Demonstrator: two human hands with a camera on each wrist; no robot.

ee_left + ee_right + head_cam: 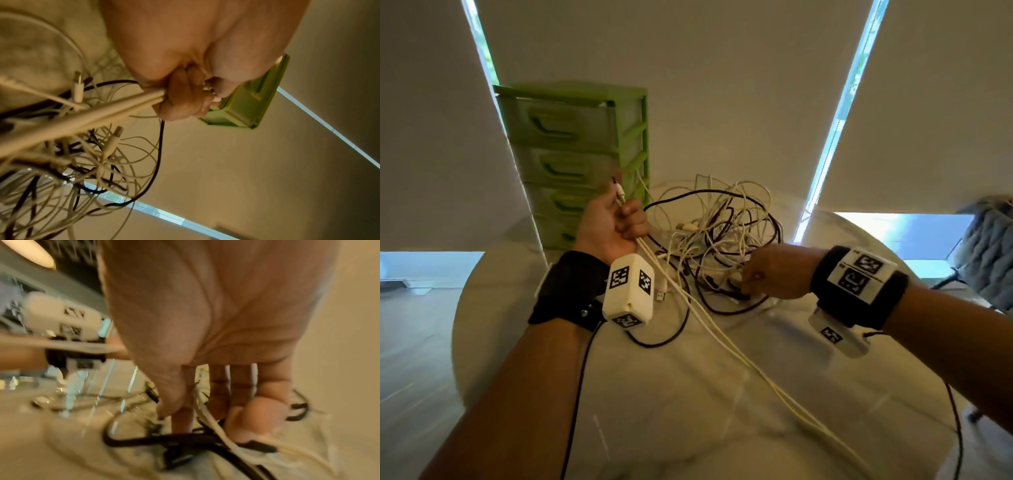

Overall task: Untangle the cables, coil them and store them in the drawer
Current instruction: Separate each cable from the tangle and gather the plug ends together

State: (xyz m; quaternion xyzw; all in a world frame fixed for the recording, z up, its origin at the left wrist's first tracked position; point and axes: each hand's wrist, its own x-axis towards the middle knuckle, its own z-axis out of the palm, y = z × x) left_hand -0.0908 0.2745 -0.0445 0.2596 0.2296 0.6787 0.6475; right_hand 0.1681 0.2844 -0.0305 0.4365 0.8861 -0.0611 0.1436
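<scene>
My left hand (625, 219) is raised in front of the green drawer unit (575, 154). It grips a cream cable (722, 339) folded double, with the jack plugs (618, 193) sticking up out of the fist. The left wrist view shows the fingers (180, 99) curled round that cream cable (86, 118). The cable runs down across the table toward its near right edge. A tangle of white and black cables (722, 233) lies at mid-table. My right hand (744, 284) reaches into its near side, with thumb and fingers (183, 415) pinching white strands (207, 417) above a black cable (164, 439).
The round marble table (654, 411) drops off at left and right. The drawer unit has all drawers closed and stands at the back left, touching the tangle. A loose USB plug (661, 296) lies by my left wrist. A grey knitted throw (986, 246) sits off the table at right.
</scene>
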